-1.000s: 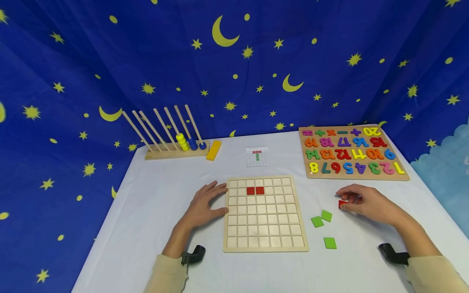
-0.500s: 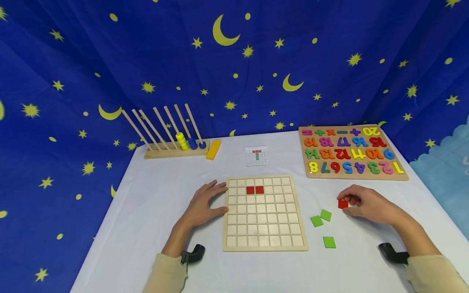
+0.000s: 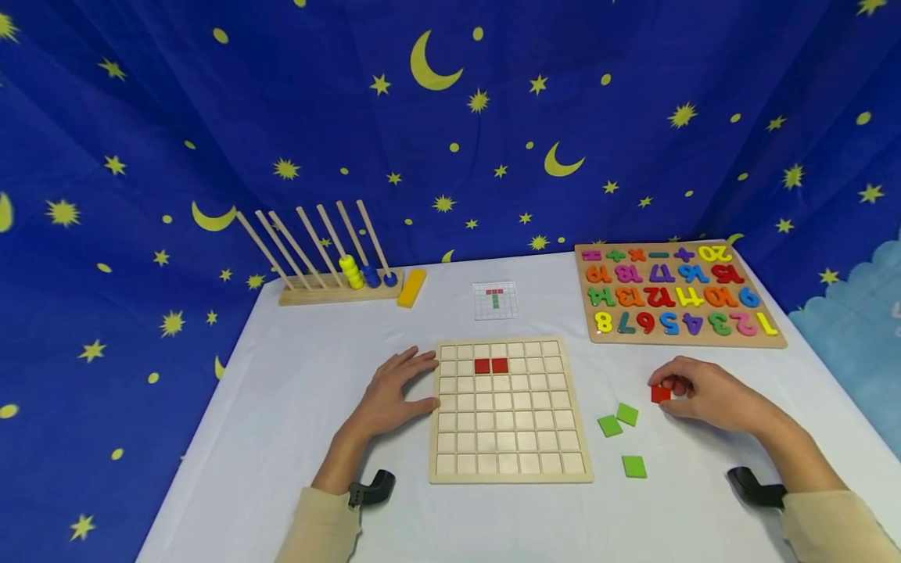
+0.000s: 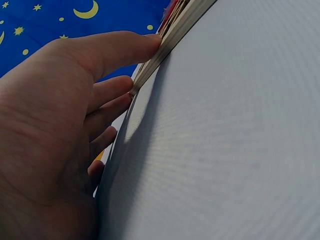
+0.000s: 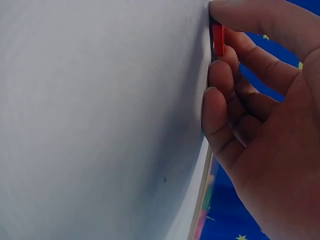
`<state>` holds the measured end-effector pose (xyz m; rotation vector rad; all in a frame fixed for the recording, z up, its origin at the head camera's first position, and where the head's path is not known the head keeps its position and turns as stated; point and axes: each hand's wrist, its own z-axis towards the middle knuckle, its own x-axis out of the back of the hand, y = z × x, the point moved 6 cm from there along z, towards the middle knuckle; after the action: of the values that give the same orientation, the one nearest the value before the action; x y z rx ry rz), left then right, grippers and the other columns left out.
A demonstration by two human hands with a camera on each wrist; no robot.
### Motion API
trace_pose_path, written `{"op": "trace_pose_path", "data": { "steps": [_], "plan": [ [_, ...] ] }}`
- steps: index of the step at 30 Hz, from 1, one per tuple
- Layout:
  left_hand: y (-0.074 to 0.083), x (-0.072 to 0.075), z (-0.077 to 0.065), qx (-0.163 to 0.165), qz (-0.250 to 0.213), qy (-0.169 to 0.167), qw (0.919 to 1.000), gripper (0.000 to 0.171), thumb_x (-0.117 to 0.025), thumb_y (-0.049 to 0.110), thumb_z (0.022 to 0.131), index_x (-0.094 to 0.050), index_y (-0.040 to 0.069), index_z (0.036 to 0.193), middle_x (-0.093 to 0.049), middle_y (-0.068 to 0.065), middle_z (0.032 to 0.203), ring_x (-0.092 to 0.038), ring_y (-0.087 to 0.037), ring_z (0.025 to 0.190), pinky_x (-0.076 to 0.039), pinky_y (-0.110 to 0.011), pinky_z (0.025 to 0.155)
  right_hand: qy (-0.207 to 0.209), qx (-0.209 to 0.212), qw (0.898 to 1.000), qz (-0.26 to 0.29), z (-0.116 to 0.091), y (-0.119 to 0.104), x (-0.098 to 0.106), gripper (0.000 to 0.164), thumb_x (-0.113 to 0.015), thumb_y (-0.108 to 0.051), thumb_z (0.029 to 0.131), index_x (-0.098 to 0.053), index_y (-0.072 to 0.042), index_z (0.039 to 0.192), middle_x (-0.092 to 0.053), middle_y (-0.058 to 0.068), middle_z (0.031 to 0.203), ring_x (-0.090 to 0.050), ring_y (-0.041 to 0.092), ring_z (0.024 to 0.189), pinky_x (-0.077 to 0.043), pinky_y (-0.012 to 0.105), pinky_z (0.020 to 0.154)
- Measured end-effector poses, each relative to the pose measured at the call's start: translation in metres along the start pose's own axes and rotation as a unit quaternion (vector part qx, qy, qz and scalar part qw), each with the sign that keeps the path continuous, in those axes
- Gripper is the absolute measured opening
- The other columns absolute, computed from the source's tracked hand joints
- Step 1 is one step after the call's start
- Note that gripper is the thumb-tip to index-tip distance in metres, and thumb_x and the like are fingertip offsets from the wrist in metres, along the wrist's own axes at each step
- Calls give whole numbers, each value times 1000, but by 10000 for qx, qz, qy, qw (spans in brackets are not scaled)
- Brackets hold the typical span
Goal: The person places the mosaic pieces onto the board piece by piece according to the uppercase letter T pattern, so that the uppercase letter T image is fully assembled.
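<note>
A wooden grid board (image 3: 495,412) lies on the table, with two red tiles (image 3: 490,366) side by side in its second row from the top. My left hand (image 3: 390,399) rests at the board's left edge, its thumb and fingertips against the side, as the left wrist view also shows. To the right of the board, my right hand (image 3: 704,392) pinches a red square tile (image 3: 660,393) between thumb and index finger, low over the tabletop. In the right wrist view the red tile (image 5: 218,39) appears edge-on, tilted up, with the other fingers curled below it.
Several green tiles (image 3: 634,467) lie between the board and my right hand. Behind the board is a pattern card (image 3: 495,301) with a red and green T. At back left stand a peg abacus (image 3: 341,291) and a yellow block (image 3: 411,288); at back right lies a number puzzle (image 3: 679,293).
My right thumb and fingers have shifted on the red tile, which now shows more of its face and sits slightly further right. My left hand and the board have stayed put.
</note>
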<state>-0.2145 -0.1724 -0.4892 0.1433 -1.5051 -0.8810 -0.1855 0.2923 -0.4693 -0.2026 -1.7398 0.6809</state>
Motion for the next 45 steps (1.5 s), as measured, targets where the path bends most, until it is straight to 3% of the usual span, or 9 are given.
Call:
{"op": "trace_pose_path", "data": {
  "steps": [27,45],
  "plan": [
    [-2,-1,1,85,43,-5,10000,65,-75,47,80,-55,25,137,-43,15,146,-22,-15,141,-12,-41,116,-28,-189,9997,171,6,-5,-1,34,-80,-24,78,-67,-17,108,-56,-2,89,-48,19,83,-46,25,66],
    [1,1,0,-10,1,-31,10000,65,-75,44,80,-55,22,137,-44,10,145,-23,-19,141,-12,-42,116,95,172,9997,167,25,-23,-6,32,-79,-19,78,-67,-17,107,-58,-3,93,-50,18,84,-49,28,70]
  ]
}}
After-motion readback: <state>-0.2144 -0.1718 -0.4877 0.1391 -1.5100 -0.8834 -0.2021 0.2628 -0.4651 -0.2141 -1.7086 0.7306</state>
